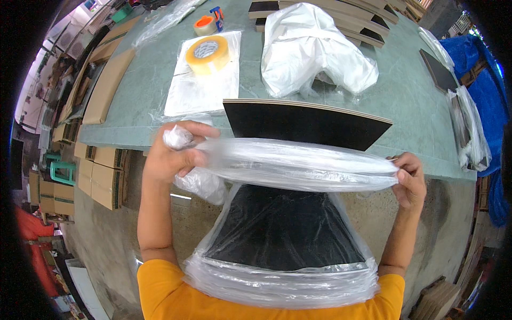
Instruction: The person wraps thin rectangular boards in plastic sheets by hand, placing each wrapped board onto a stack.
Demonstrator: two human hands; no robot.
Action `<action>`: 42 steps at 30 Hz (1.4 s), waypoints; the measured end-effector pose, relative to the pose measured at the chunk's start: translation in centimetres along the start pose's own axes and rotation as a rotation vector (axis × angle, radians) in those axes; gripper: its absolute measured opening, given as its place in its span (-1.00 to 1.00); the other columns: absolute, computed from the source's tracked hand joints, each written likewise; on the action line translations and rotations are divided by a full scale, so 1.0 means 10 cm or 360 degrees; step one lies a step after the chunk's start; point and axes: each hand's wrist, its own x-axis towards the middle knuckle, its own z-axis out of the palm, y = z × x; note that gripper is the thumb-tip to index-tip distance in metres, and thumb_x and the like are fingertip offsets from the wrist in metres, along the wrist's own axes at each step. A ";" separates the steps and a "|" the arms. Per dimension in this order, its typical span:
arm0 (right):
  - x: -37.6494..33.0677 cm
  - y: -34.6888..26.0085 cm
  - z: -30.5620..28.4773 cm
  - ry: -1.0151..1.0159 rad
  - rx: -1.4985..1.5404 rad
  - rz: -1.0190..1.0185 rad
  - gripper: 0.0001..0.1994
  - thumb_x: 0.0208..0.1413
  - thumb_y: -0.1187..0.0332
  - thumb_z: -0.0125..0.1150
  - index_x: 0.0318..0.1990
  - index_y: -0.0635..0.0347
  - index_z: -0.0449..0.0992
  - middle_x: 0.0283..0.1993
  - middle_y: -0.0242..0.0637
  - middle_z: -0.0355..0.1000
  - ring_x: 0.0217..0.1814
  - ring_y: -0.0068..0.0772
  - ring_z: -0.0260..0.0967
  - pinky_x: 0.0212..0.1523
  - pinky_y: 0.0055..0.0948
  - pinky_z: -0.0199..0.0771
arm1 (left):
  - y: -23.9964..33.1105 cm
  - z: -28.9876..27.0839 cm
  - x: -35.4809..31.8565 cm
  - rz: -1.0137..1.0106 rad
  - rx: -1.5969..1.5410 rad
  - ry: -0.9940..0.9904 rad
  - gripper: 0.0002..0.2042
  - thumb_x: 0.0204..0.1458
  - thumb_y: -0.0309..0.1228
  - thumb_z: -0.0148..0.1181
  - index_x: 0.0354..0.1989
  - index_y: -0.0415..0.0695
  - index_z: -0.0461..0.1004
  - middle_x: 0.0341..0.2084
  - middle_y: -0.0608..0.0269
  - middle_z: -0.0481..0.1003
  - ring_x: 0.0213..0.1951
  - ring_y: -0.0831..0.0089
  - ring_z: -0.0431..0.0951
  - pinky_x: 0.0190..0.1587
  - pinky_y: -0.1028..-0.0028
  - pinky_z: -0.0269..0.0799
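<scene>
At the near edge of the broad grey-green counter [144, 93], the left hand [178, 154] and right hand [409, 181] each have their grip clamped on gathered clear plastic film [304, 165] (a flat black plastic-sheathed panel [280, 226] shows nearer the person).

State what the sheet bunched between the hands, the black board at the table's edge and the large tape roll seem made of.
Sheet: thin plastic film, glossy, judging by its translucent creases and bright streaks.
Black board: probably a wood-based panel with a smooth, dark facing; its edge is pale and striped.
Tape roll: likely plastic, smooth and shiny, as its yellowish, translucent look suggests.
</scene>
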 end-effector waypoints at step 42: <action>-0.25 1.54 -0.14 0.0011 0.0083 0.1331 -0.83 -0.08 0.39 0.07 -0.32 0.24 0.32 -0.53 -0.44 0.25 -0.52 -0.68 0.19 -0.53 -0.69 0.19 | -1.60 0.28 -0.29 -0.1147 -0.0836 -0.0227 -0.50 -0.46 -0.24 0.38 -0.34 -0.31 0.41 -0.51 0.20 0.40 -0.52 0.58 0.40 -0.56 0.62 0.29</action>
